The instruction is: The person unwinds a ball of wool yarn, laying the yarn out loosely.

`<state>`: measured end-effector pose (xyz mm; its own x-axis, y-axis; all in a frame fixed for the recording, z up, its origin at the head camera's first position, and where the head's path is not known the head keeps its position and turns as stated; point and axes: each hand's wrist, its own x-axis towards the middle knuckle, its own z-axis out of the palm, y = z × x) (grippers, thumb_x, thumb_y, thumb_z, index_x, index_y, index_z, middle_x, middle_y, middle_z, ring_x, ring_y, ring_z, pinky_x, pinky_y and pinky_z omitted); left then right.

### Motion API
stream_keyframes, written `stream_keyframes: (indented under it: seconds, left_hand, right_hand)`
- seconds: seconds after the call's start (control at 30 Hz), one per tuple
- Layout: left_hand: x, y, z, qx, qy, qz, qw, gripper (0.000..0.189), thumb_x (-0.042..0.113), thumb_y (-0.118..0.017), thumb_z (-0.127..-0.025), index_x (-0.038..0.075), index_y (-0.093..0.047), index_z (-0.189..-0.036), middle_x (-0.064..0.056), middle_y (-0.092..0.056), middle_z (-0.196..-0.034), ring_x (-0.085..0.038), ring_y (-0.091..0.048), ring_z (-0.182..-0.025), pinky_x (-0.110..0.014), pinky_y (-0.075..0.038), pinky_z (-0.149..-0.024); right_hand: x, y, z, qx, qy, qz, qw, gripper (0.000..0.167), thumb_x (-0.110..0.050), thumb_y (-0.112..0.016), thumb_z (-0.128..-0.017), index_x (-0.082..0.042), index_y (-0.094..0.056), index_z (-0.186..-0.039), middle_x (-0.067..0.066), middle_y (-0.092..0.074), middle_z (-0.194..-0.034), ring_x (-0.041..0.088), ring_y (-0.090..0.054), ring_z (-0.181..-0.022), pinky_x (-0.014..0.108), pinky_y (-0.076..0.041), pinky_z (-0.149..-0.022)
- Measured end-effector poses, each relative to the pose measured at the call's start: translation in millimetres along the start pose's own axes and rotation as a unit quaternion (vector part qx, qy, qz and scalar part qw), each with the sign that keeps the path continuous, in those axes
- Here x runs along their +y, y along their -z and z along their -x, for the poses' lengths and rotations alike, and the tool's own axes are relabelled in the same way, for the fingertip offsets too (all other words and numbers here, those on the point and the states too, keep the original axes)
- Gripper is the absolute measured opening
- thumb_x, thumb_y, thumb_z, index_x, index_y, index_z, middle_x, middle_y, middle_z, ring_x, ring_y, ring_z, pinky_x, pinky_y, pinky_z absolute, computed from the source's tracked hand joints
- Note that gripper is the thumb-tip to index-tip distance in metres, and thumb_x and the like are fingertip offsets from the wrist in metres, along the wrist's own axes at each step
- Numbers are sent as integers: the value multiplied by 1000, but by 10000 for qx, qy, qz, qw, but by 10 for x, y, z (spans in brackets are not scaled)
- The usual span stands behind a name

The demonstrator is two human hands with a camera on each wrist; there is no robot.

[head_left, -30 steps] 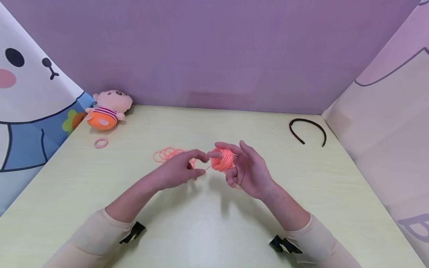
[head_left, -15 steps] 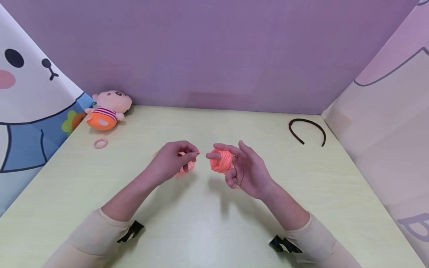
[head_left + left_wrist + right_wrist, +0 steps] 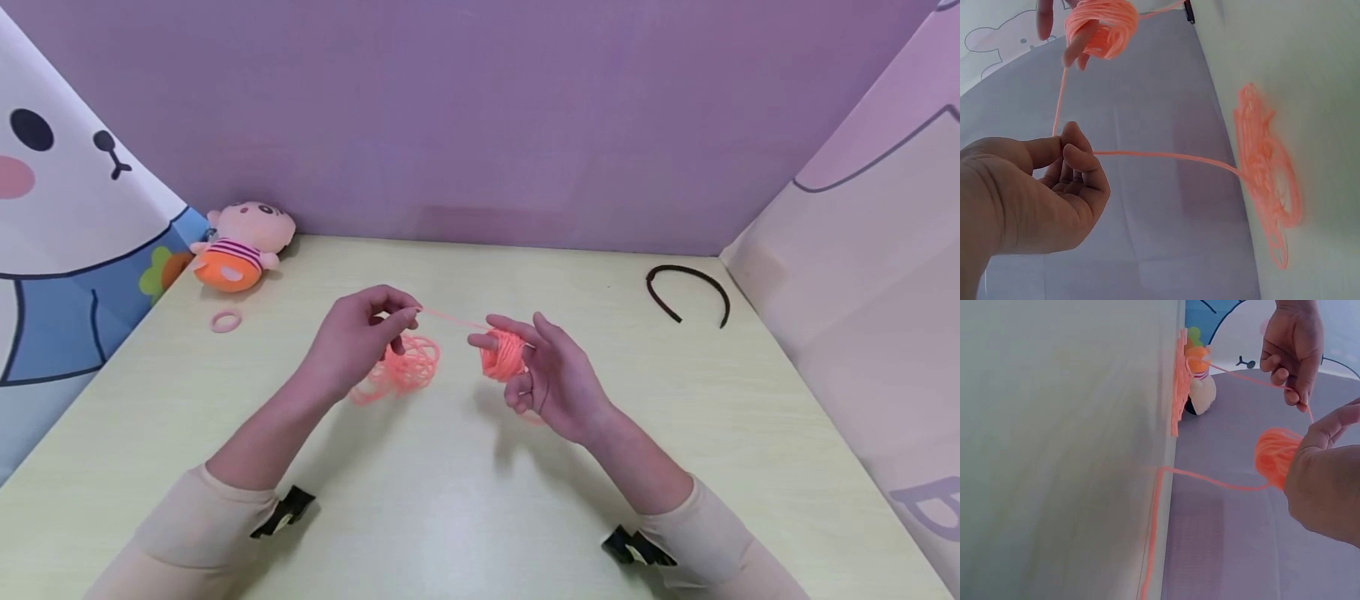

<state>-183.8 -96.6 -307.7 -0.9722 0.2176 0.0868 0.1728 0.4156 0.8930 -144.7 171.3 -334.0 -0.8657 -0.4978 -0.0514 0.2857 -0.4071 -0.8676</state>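
My left hand (image 3: 352, 342) pinches a coral-pink yarn strand (image 3: 453, 318) between thumb and fingertips. The strand runs taut to a wound bundle of yarn (image 3: 504, 358) on my right hand (image 3: 558, 383). Turns of yarn wrap round the right hand's extended fingers, while its lower fingers curl in and the thumb stands up. In the left wrist view, a length of yarn (image 3: 1166, 155) leads from the left fingertips to the loose yarn pile (image 3: 1266, 169) on the table. From under the bundle a yarn tail (image 3: 1210, 479) drops to the table in the right wrist view.
A plush doll (image 3: 243, 246) in a striped top leans in the back left corner, with a pink ring (image 3: 226, 321) in front of it. A dark headband (image 3: 690, 271) lies at the back right. A purple panel (image 3: 480, 125) stands behind the table (image 3: 480, 517).
The left hand has closed its fingertips on the strand and moved left and away from the bundle, drawing the yarn taut. More of the loose pile shows. The right hand has barely moved.
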Motion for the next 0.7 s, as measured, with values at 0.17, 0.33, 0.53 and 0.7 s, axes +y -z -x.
stream_keyframes:
  seconds: [0.17, 0.33, 0.53, 0.7]
  left_hand:
    - [9, 64, -10, 244, 117, 86, 9996, 19, 22, -62, -103, 8, -67, -115, -10, -68, -101, -25, -64, -72, -29, -51, -62]
    - [-19, 122, -39, 686, 270, 111, 9972, 21, 21, -60, -104, 6, -67, -116, -10, -65, -101, -26, -65, -78, -26, -50, -61]
    - [-65, 160, -69, 1138, 415, 63, 9926, 23, 22, -59, -104, 6, -67, -117, -9, -64, -103, -23, -64, -82, -24, -51, -61]
    - [-99, 146, -75, 809, 372, -222, 9958, 26, 20, -60, -103, 9, -62, -126, -9, -61, -119, -25, -60, -87, -29, -51, -65]
  right_hand:
    - [-4, 0, 7, 359, 59, 9, 9993, 62, -48, -33, -108, -8, -36, -155, 7, -56, -144, 14, -65, -56, 23, -48, -54]
    - [-6, -5, 5, 524, 104, -11, 9986, 59, -48, -34, -107, -10, -40, -153, 6, -58, -142, 14, -64, -56, 24, -44, -54]
    - [-4, -2, 2, 531, 164, -66, 9984, 57, -45, -31, -108, -10, -41, -152, 6, -59, -141, 13, -64, -56, 22, -45, -53]
    - [-3, -4, 4, 486, 173, -95, 9986, 57, -45, -31, -109, -10, -41, -152, 6, -60, -140, 13, -64, -56, 22, -45, -53]
